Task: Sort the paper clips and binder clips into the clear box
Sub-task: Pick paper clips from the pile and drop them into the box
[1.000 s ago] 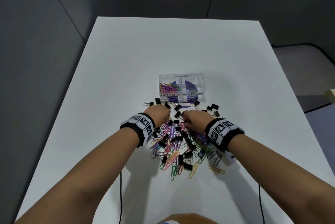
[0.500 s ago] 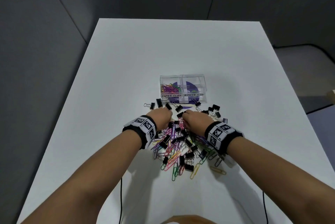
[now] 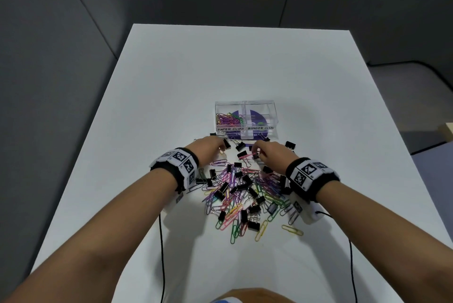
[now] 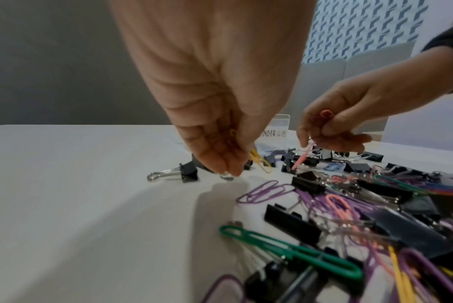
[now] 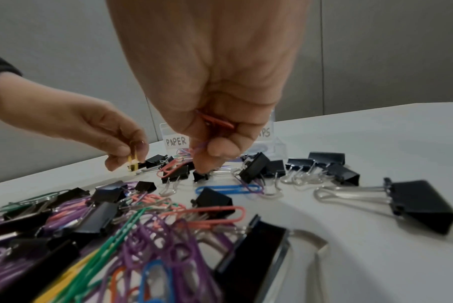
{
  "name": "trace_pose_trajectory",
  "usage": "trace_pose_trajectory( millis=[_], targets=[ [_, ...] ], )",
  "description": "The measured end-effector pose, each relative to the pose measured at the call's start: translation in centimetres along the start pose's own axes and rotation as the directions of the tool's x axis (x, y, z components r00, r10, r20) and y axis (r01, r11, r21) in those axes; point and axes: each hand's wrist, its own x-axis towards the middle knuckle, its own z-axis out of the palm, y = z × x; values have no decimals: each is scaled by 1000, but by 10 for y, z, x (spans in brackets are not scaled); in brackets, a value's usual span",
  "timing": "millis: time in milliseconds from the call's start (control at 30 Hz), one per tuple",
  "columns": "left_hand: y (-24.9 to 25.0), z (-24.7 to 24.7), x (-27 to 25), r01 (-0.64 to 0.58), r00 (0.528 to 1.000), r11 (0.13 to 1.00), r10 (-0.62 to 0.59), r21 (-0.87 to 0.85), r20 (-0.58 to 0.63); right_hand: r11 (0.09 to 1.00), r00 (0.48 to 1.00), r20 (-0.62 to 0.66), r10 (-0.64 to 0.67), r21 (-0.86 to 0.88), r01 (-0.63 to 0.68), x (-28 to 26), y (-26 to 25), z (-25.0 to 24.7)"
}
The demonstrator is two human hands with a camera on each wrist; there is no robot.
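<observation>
A clear two-part box (image 3: 245,120), labelled PAPER CLIPS and BINDER CLIPS, stands beyond a heap of coloured paper clips (image 3: 245,194) mixed with black binder clips (image 3: 253,225). The left part holds coloured paper clips (image 3: 229,118); I see no clips in the right part. My left hand (image 3: 210,149) pinches a yellow paper clip (image 4: 259,161) just above the table at the heap's far left. My right hand (image 3: 269,153) holds a red paper clip (image 5: 216,123) in its curled fingers, with a purple one (image 5: 200,146) beside it, its fingertips down among binder clips.
Loose black binder clips (image 5: 422,203) lie scattered between the heap and the box and off to the right. The white table (image 3: 220,69) extends beyond the box. Two black cables (image 3: 161,253) run down from the wrist bands to the near edge.
Both hands have shifted a little toward the box, out of the heap's middle to its far edge. The left hand now holds a yellow clip.
</observation>
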Motion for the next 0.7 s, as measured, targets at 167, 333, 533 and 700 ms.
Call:
trace_pose_trajectory(
  millis=[167, 333, 533, 700],
  targets=[
    [-8, 4, -9, 61, 998, 997, -61, -45, -1, 993, 997, -53, 58, 104, -52, -2, 1, 1],
    [-9, 8, -14, 105, 994, 993, -104, -51, 13, 994, 991, -87, 106, 9, -105, 0, 3, 3],
    [-7, 4, -10, 98, 993, 983, -88, -153, 75, 986, 989, -52, 142, 91, -137, 4, 5, 4],
    [-4, 2, -4, 82, 995, 995, -78, -58, 61, 977, 997, 23, 71, 198, -75, 1, 3, 1]
  ],
)
